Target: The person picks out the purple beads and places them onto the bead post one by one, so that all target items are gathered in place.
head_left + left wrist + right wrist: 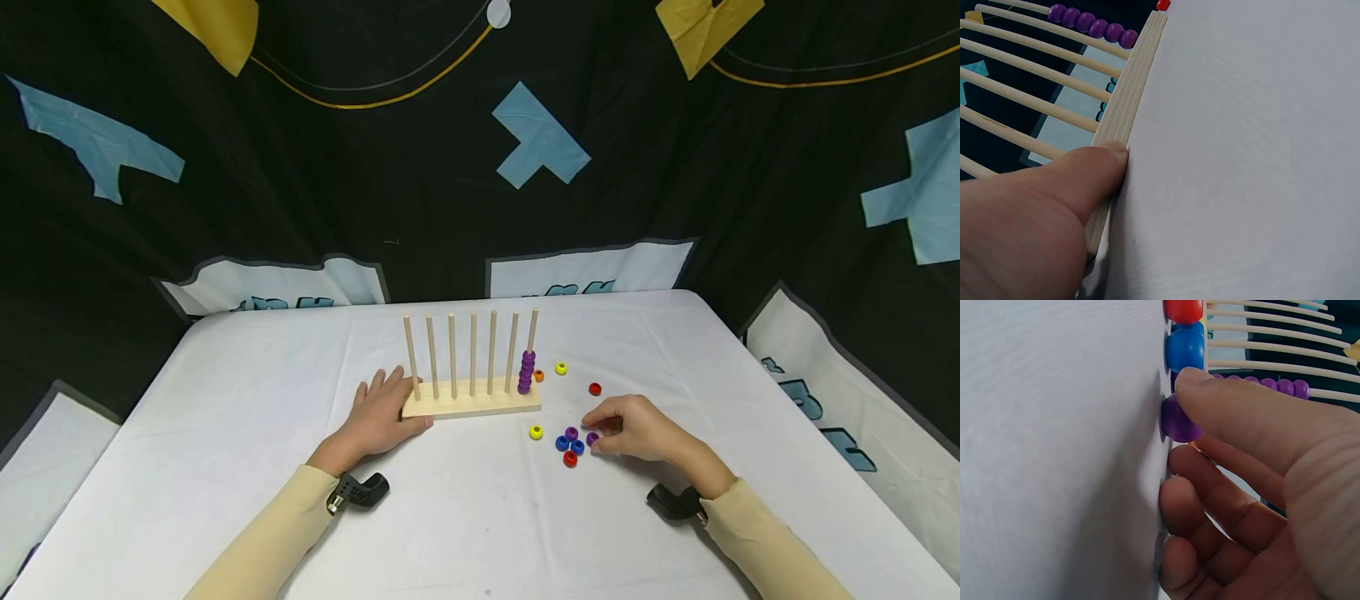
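A wooden peg rack (471, 406) with several upright pegs stands mid-table, a stack of purple beads (526, 372) on its rightmost peg. My left hand (378, 417) grips the rack's left end, thumb along the front edge of the base and the other fingers at the far side. In the left wrist view the thumb (1100, 178) presses on the base (1129, 94). My right hand (637, 427) is down at the table, with thumb and index finger about a loose purple bead (592, 438). That bead (1180, 422) shows beside the thumb in the right wrist view.
Next to the right hand lie blue beads (562, 443), another purple bead (572, 433) and a red bead (570, 459). Yellow beads (536, 432), an orange bead (538, 376) and a second red bead (595, 389) are scattered around the rack's right end. A dark curtain (435, 192) hangs behind.
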The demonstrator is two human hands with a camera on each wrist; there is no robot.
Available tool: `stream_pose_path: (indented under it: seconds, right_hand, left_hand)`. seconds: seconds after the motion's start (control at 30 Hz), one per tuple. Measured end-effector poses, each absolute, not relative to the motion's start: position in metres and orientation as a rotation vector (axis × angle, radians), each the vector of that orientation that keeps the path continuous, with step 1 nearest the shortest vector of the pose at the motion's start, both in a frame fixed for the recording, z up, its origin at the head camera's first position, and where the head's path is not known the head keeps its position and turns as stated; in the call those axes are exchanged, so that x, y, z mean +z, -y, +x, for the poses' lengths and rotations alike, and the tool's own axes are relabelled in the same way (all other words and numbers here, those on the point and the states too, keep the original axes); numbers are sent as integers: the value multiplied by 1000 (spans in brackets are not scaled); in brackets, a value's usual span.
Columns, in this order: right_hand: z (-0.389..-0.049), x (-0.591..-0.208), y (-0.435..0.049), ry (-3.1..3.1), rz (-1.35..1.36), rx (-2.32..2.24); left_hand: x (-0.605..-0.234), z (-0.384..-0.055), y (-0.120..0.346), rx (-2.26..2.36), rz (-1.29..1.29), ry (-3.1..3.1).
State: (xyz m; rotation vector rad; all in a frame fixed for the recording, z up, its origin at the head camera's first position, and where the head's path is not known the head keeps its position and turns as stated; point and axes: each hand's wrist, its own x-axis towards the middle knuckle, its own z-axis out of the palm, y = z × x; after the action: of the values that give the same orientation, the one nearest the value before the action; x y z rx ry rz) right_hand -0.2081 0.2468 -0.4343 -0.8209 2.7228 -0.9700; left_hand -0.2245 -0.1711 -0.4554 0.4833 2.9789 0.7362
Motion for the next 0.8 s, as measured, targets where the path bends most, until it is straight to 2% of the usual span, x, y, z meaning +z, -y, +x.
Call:
stream_pose_path:
  seconds: [0.8]
  right_hand:
    - [-210,-442,-247,-2740,-851,-963]
  left_hand:
    - [-455,-224,170,735,479,-2976]
